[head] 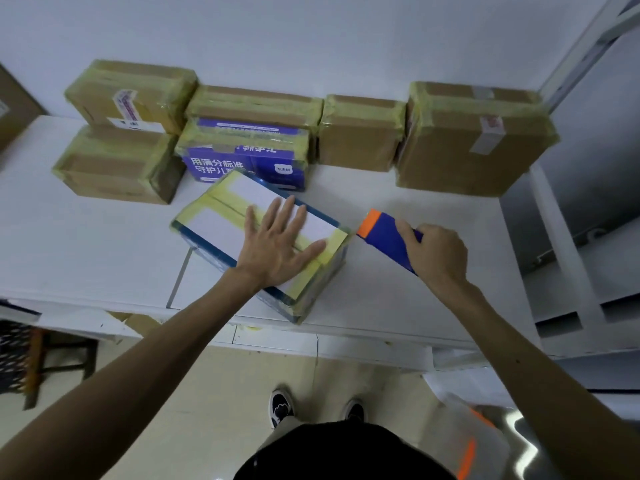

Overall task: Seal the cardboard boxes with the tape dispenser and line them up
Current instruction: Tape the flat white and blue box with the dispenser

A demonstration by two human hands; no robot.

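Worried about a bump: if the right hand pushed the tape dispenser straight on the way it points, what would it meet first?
The tape dispenser would probably meet the blue printed box at its right end first, passing the white-topped box corner; depth unclear.

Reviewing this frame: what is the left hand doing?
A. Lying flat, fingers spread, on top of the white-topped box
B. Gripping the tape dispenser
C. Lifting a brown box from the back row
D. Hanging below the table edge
A: the left hand lies with straight, spread fingers on top of the white-topped box, while the right hand holds the tape dispenser to the right of that box.
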